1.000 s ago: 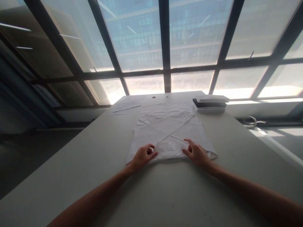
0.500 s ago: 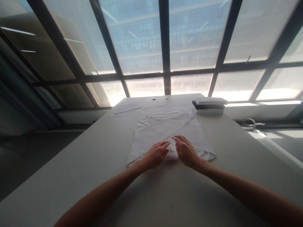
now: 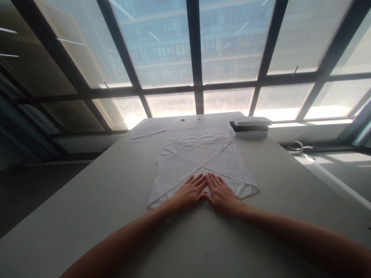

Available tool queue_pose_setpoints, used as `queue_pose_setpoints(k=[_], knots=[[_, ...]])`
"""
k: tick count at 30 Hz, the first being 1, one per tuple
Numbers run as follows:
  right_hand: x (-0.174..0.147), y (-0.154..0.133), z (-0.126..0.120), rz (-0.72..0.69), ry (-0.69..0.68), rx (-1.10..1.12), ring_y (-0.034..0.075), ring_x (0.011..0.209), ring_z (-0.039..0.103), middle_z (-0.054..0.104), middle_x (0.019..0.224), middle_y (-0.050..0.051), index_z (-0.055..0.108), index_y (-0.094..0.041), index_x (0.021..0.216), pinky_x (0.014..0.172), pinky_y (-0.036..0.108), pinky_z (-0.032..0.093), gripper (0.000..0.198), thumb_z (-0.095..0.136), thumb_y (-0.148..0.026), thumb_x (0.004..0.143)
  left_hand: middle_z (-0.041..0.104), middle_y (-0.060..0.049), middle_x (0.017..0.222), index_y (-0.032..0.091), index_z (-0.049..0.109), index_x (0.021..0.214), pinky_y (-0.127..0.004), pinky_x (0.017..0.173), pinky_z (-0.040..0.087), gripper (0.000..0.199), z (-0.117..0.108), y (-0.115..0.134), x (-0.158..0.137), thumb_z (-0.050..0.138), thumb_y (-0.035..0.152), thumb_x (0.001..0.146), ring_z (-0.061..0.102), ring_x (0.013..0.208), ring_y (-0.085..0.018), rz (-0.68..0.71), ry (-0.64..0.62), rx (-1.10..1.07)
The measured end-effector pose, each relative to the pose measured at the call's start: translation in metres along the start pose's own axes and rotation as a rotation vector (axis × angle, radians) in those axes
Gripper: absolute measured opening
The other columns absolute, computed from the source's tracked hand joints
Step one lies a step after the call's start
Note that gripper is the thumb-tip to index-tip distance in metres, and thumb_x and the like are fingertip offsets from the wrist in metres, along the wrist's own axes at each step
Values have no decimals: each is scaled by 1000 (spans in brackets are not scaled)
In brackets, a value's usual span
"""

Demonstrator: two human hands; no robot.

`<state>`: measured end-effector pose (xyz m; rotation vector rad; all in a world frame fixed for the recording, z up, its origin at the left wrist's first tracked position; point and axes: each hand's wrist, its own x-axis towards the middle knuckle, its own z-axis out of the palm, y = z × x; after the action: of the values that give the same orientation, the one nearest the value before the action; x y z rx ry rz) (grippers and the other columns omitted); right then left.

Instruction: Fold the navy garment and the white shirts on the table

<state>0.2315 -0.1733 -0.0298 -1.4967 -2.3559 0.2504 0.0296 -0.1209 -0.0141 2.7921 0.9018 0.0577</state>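
A white garment (image 3: 199, 150), its exact kind unclear, lies spread on the table with folds crossing over one another and wrinkles toward its far end. On its near edge my left hand (image 3: 189, 193) rests flat, fingers stretched forward. Beside it my right hand (image 3: 222, 195) also lies flat on the cloth. The two hands touch or nearly touch at the thumbs and index fingers. Neither holds anything. The cloth beneath the palms is hidden.
The white table (image 3: 121, 193) reaches toward large windows. A stack of folded cloths (image 3: 251, 127), white with a dark layer, stands at the far right. Thin white sheets (image 3: 147, 133) lie far left. Two small round things sit near the far edge.
Both hands have come down flat onto the near edge of the cloth and closer together; before, the fingers were bent and the hands apart. The view has shifted slightly.
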Motion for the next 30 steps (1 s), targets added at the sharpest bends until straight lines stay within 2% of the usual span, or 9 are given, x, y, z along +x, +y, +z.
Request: queue_pose_setpoints(k=[7, 11, 16, 20, 22, 27, 30], knots=[[-39, 19, -4, 13, 16, -70, 33, 154, 23, 29, 164, 22, 34, -6, 159, 125, 50, 24, 79, 40, -60, 102, 18, -8, 169, 23, 18, 165, -45, 127, 10, 69, -3, 0, -5, 21, 61, 107, 13, 157, -24, -27, 6, 9], [-65, 30, -12, 66, 4, -117, 31, 154, 23, 26, 165, 20, 33, -6, 159, 125, 50, 26, 75, 40, -55, 103, 17, -7, 169, 23, 18, 165, -44, 127, 9, 69, -3, -4, -7, 20, 61, 107, 12, 158, -24, -37, -5, 21], [-85, 35, -21, 115, -28, -164, 30, 154, 22, 26, 165, 18, 36, -5, 158, 125, 49, 25, 71, 39, -51, 104, 11, -4, 170, 26, 13, 165, -44, 128, 3, 63, -7, -22, -24, 9, 53, 109, 6, 158, -21, -29, -76, 14], [-90, 35, -19, 122, 8, -151, 31, 153, 25, 29, 164, 19, 39, -5, 157, 124, 50, 28, 70, 41, -51, 103, 16, -4, 170, 26, 17, 165, -49, 127, 3, 62, -15, -39, -43, 10, 52, 109, 9, 158, -22, -51, -88, -28], [-91, 38, -16, 126, 56, -124, 31, 152, 28, 33, 162, 21, 40, -4, 156, 123, 50, 31, 70, 39, -52, 104, 21, -4, 169, 26, 22, 164, -48, 128, 6, 61, -22, -44, -48, 11, 50, 109, 14, 157, -22, -64, -41, -92], [-84, 42, -21, 103, 244, -24, 29, 154, 25, 35, 162, 19, 33, -9, 160, 123, 53, 31, 64, 33, -45, 107, 37, -6, 163, 21, 38, 158, -44, 128, 15, 61, -37, -40, -38, 15, 48, 109, 26, 154, -19, -125, 211, -220], [-55, 35, -32, 50, 226, 49, 27, 154, 25, 35, 163, 17, 35, -12, 160, 123, 52, 30, 59, 32, -40, 108, 42, -7, 161, 20, 42, 156, -43, 128, 17, 57, -36, -28, -25, 19, 45, 110, 31, 152, -18, -103, 241, -225]])
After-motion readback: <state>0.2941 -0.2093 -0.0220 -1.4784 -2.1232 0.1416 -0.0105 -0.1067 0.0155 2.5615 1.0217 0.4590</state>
